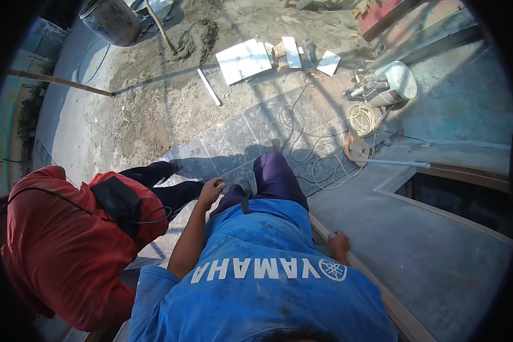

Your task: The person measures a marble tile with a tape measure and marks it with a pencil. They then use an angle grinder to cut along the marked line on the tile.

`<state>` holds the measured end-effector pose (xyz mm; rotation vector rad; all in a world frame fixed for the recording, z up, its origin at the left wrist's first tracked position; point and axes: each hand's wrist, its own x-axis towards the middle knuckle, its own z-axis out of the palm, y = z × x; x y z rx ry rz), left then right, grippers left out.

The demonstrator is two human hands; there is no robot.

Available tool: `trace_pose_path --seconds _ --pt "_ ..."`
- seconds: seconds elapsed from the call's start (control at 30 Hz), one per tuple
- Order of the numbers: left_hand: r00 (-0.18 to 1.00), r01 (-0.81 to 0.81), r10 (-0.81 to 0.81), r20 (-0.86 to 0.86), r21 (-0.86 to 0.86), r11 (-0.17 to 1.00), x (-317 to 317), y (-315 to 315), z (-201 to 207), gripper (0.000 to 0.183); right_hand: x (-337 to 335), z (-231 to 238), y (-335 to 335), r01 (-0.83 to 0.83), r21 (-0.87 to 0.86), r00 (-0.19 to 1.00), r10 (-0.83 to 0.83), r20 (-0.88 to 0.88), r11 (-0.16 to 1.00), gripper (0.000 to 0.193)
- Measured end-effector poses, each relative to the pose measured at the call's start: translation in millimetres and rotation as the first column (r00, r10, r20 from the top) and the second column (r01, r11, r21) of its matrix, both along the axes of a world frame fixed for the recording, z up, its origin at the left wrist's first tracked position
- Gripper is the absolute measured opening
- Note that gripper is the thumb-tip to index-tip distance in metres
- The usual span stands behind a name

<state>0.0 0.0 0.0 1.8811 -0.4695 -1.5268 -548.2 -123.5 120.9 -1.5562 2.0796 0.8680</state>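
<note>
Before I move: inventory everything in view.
Drum: one, grey, upper left
Poles: two, brown, upper left
Sand: spread, grey, top
Panels: at least three, white, top
Strip: one, white, upper centre
Bucket: one, white, upper right
Cable coil: one, cream, right
Pipe: one, pale, right
Wooden frame: one, brown, right
Co-worker: one, red shirt, left
Pack: one, black, left
Wooden edging: one, brown, lower right
Shirt: one, blue, bottom
Trousers: one, purple, centre
Left hand: one, bare, centre
Right hand: one, bare, by edging

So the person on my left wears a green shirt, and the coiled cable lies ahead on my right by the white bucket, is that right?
Not quite: the head view shows the person's shirt is red, not green. The coiled cable does lie by the white bucket, ahead on your right.
</note>
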Motion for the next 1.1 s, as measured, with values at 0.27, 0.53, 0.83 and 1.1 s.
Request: trace_pose_path --seconds 0.27,0.53,0.83,1.1 --pt "0.95 -0.31 0.304 0.066 0.129 0.942 94 -132 -25 0.044 103 -133 -241 0.096 -0.051 0.892 -0.063 0.447 0.994 0.05" --pt "0.941 -0.064 -0.004 0.337 0.191 0.979 164 -286 -2 0.047 242 -77 -536 0.208 -0.192 0.698 -0.008 0.716 0.959 0.044" --pt "0.952 -0.133 0.078 0.297 0.169 0.977 237 -426 -1 0.051 298 -124 -686 0.133 -0.307 0.709 0.126 0.694 0.942 0.047" --pt "0.944 0.065 -0.152 0.293 0.288 0.956 365 -504 -123 0.05 285 -196 -623 0.189 -0.258 0.861 -0.034 0.508 0.948 0.043"
